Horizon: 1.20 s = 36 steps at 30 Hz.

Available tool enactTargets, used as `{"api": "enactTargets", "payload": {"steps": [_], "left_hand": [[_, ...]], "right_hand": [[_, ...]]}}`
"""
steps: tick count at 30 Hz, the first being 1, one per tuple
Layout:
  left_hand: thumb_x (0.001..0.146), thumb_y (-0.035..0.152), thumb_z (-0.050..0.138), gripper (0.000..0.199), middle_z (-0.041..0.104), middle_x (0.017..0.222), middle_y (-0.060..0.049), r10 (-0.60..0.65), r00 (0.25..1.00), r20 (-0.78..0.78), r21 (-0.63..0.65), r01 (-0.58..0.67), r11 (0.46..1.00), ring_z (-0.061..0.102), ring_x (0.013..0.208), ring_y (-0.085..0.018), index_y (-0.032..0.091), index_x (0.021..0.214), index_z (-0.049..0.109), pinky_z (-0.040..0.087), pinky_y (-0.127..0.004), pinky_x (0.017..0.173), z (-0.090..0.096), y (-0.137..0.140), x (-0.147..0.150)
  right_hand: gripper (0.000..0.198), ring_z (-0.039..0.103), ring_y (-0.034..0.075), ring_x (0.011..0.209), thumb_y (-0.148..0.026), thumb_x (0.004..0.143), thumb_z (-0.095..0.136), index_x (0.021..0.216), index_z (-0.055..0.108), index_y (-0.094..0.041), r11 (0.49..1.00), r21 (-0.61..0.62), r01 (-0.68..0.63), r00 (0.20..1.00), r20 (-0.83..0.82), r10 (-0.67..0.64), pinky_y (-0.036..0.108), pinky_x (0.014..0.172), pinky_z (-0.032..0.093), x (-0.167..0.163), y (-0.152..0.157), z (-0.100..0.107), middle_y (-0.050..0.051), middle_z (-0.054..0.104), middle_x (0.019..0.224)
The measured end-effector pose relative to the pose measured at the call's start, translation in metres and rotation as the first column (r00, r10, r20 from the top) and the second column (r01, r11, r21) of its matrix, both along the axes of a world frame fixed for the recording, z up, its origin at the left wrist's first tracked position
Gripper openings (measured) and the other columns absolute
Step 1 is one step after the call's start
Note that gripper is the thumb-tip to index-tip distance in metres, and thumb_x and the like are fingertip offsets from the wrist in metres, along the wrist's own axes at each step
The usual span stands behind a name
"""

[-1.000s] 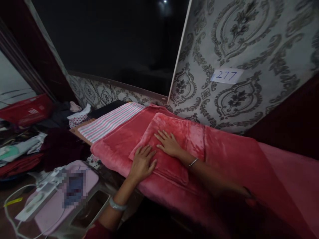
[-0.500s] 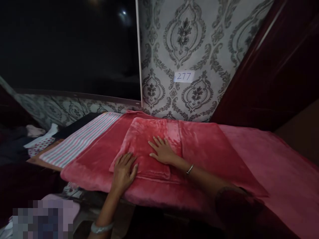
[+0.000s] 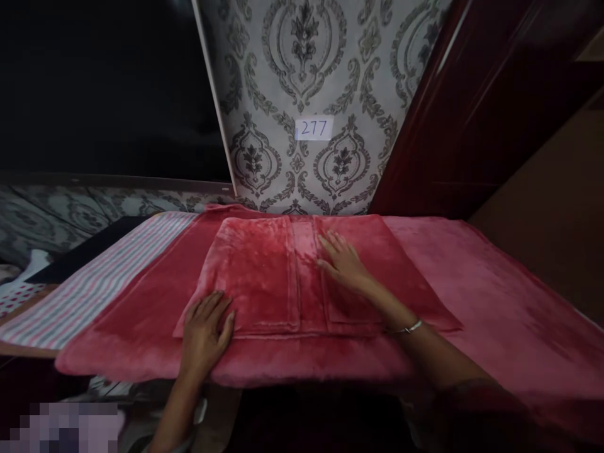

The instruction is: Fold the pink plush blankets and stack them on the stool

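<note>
A red plush cloth (image 3: 257, 270) lies on the table with its left and right parts folded in toward a narrow strip in the middle. My left hand (image 3: 206, 327) rests flat on the folded cloth's near left corner, fingers spread. On the right folded part, close to the middle strip, my right hand (image 3: 343, 261) lies with its fingers stretched out. Neither hand grips anything. Beneath the folded cloth spreads a larger pink plush cover (image 3: 472, 277), which hangs over the near edge.
A striped cloth (image 3: 104, 277) lies at the left of the table. Behind stand a large dark screen (image 3: 104, 94) and a patterned wall with a paper label (image 3: 314, 128) marked 277. Dark red furniture (image 3: 438, 113) slants at the right. A blurred-out patch fills the lower left.
My right hand has moved from the left folded part across to the right one. My left hand stays at the near left corner. The view has shifted to the right.
</note>
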<state>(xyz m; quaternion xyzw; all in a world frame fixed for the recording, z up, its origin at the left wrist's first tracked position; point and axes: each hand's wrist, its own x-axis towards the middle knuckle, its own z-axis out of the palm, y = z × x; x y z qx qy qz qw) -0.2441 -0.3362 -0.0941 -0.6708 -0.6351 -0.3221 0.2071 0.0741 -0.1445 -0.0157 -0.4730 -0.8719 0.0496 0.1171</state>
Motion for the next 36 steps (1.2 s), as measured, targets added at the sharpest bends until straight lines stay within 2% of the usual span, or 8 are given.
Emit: {"api": "enactTargets", "payload": {"steps": [4,7,21,26,29,32,34,36], "left_hand": [[0.095,0.041,0.048,0.037,0.073,0.124,-0.012,0.009,0.999,0.042,-0.017,-0.008,1.000,0.067,0.115,-0.031,0.022,0.113,0.074,0.046,-0.051,0.104,0.001,0.001,0.002],[0.095,0.042,0.048,0.038,0.073,0.123,-0.012,0.019,0.998,0.057,-0.036,-0.017,0.999,0.067,0.116,-0.030,0.021,0.112,0.074,0.045,-0.050,0.105,0.003,0.000,0.004],[0.093,0.043,0.048,0.038,0.073,0.123,-0.012,0.035,0.995,0.098,-0.084,-0.027,0.996,0.067,0.116,-0.030,0.021,0.112,0.074,0.044,-0.050,0.107,0.008,-0.001,0.007],[0.093,0.042,0.050,0.037,0.071,0.124,-0.015,0.040,0.992,0.116,-0.033,-0.037,0.999,0.064,0.120,-0.031,0.020,0.112,0.073,0.044,-0.050,0.106,0.007,-0.003,0.008],[0.094,0.039,0.050,0.035,0.067,0.131,-0.015,0.142,0.977,0.160,0.034,-0.149,0.988,0.059,0.125,-0.034,0.022,0.114,0.072,0.041,-0.055,0.108,0.009,-0.008,0.010],[0.093,0.042,0.050,0.040,0.059,0.143,-0.017,0.323,0.903,0.284,0.088,-0.360,0.929,0.052,0.132,-0.036,0.021,0.122,0.068,0.038,-0.058,0.109,0.013,-0.016,0.007],[0.088,0.050,0.052,0.056,0.061,0.136,-0.023,0.452,0.809,0.376,0.026,-0.496,0.868,0.055,0.125,-0.039,0.014,0.129,0.063,0.042,-0.059,0.104,0.016,-0.021,-0.002],[0.082,0.060,0.053,0.068,0.070,0.112,-0.024,0.531,0.727,0.435,-0.131,-0.533,0.836,0.063,0.105,-0.039,0.008,0.124,0.065,0.049,-0.055,0.092,0.020,-0.025,-0.014]], "right_hand": [[0.073,0.007,0.033,0.158,-0.056,0.100,0.041,0.164,0.024,-0.024,0.999,-0.041,0.022,0.991,0.131,-0.016,0.059,0.123,0.015,0.006,-0.028,-0.036,0.011,0.012,0.171],[0.072,0.006,0.032,0.158,-0.055,0.101,0.042,0.163,0.025,-0.025,0.999,-0.052,-0.002,0.991,0.135,0.009,0.061,0.123,0.011,0.001,-0.038,-0.051,0.010,0.007,0.171],[0.066,0.011,0.030,0.157,-0.052,0.102,0.038,0.163,0.026,-0.029,1.000,-0.019,-0.008,0.999,0.044,0.009,0.058,0.123,0.011,0.007,-0.034,-0.059,0.008,0.011,0.172],[0.066,0.012,0.030,0.157,-0.051,0.102,0.039,0.162,0.028,-0.028,0.999,-0.037,-0.010,0.999,0.034,0.011,0.058,0.123,0.011,0.008,-0.033,-0.062,0.010,0.014,0.171],[0.065,0.011,0.030,0.157,-0.051,0.102,0.038,0.162,0.027,-0.029,1.000,-0.018,-0.021,0.999,0.028,0.022,0.059,0.123,0.011,0.009,-0.031,-0.065,0.008,0.014,0.171],[0.065,0.013,0.030,0.157,-0.051,0.101,0.038,0.162,0.029,-0.029,1.000,-0.010,-0.024,0.999,0.026,0.024,0.060,0.122,0.013,0.009,-0.030,-0.068,0.009,0.016,0.171],[0.064,0.015,0.030,0.157,-0.051,0.101,0.038,0.161,0.031,-0.028,1.000,-0.012,-0.017,0.999,0.034,0.017,0.059,0.122,0.014,0.009,-0.031,-0.068,0.010,0.019,0.170],[0.064,0.017,0.030,0.156,-0.050,0.101,0.039,0.160,0.033,-0.027,1.000,-0.006,-0.012,0.999,0.046,0.013,0.058,0.122,0.015,0.009,-0.031,-0.068,0.011,0.020,0.170]]}}
